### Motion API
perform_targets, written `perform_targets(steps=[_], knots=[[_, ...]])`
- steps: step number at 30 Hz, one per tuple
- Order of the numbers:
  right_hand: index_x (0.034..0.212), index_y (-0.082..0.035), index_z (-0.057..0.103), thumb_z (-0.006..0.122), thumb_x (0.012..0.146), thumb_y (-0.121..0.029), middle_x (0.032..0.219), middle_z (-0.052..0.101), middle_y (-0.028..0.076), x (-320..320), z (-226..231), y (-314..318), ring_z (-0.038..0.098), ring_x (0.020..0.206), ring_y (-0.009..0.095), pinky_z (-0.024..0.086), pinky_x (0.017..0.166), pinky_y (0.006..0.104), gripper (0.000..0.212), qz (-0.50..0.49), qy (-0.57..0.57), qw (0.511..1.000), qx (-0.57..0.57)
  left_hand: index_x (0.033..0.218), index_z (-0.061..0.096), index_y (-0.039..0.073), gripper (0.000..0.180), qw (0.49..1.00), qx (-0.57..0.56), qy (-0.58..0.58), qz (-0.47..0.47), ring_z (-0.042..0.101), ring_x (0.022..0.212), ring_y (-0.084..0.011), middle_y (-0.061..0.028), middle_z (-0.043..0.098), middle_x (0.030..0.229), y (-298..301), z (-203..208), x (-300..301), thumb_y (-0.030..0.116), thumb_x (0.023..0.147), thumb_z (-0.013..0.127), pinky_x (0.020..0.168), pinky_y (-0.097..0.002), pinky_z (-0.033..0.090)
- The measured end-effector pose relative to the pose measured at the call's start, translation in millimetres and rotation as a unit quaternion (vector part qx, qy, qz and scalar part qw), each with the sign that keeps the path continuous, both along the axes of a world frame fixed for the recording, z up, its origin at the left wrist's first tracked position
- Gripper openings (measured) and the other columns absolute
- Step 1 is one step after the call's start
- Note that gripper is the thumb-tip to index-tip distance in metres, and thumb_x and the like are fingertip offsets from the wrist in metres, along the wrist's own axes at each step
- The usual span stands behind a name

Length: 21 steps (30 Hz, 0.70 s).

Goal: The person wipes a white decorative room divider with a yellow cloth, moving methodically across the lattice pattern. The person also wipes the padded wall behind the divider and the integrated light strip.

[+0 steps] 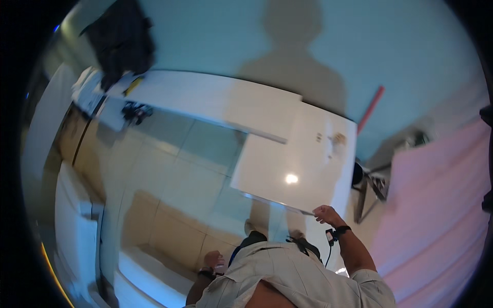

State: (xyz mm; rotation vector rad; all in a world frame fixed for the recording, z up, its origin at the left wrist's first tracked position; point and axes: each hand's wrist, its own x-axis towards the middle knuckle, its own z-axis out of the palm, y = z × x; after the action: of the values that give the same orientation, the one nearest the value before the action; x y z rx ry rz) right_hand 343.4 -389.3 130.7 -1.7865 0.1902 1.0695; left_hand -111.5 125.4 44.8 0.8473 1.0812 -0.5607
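Note:
My right hand is at the near right corner of a white table. Its fingers are curled together against the edge, and what lies between them, if anything, is hidden. A dark band circles that wrist, and a small dark device with a cable is beside it. Low by my left hip, my left hand looks closed, its fingers curled and dim. A pale patch shows at its fingers, too small to name. Several small tan pieces and a crumpled beige item lie on the table's far right.
A long white bench runs along the blue wall, with a dark bag at its left end. A red strip leans beyond the table. Pink cloth hangs on the right. White furniture stands at left on the tiled floor.

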Motion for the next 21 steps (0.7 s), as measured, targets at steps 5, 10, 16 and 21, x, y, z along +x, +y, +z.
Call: perform_targets(steps=[5, 10, 16, 21], knots=[[0.074, -0.011, 0.070, 0.071, 0.099, -0.023, 0.069, 0.065, -0.003, 62, 22, 108, 0.059, 0.061, 0.007, 0.049, 0.055, 0.0279, 0.028, 0.223, -0.034, 0.974, -0.001, 0.097, 0.064, 0.013, 0.020, 0.974, 0.077, -0.075, 0.201, 0.049, 0.065, -0.0161, 0.0022, 0.049, 0.077, -2, 20, 17, 0.030, 0.107, 0.066, 0.055, -0.0368, 0.044], [0.090, -0.006, 0.074, 0.069, 0.102, -0.020, 0.079, 0.071, 0.002, 85, 35, 239, 0.068, 0.067, 0.011, 0.055, 0.059, 0.0264, 0.019, 0.276, 0.010, 0.961, 0.033, 0.089, 0.062, 0.016, 0.018, 0.938, 0.146, 0.081, 0.304, 0.064, 0.065, -0.0194, -0.0041, 0.063, 0.082, -33, 81, -27, 0.023, 0.105, 0.060, 0.057, -0.0377, 0.056], [0.087, -0.003, 0.069, 0.070, 0.104, -0.024, 0.079, 0.072, 0.008, 117, -7, 342, 0.069, 0.063, 0.016, 0.056, 0.056, 0.0295, 0.027, 0.426, 0.143, 0.891, 0.058, 0.097, 0.069, 0.015, 0.018, 0.944, 0.025, 0.156, 0.291, 0.070, 0.072, -0.0262, -0.0072, 0.067, 0.089, -123, 77, -79, 0.031, 0.103, 0.063, 0.058, -0.0446, 0.056], [0.100, -0.004, 0.069, 0.071, 0.105, -0.027, 0.082, 0.074, 0.008, 117, 8, 426, 0.071, 0.065, 0.017, 0.058, 0.058, 0.0301, 0.024, 0.449, 0.088, 0.889, 0.025, 0.100, 0.072, 0.015, 0.020, 0.930, 0.044, 0.170, 0.323, 0.072, 0.076, -0.0289, -0.0091, 0.069, 0.096, -149, 83, -62, 0.033, 0.101, 0.065, 0.061, -0.0473, 0.056]])
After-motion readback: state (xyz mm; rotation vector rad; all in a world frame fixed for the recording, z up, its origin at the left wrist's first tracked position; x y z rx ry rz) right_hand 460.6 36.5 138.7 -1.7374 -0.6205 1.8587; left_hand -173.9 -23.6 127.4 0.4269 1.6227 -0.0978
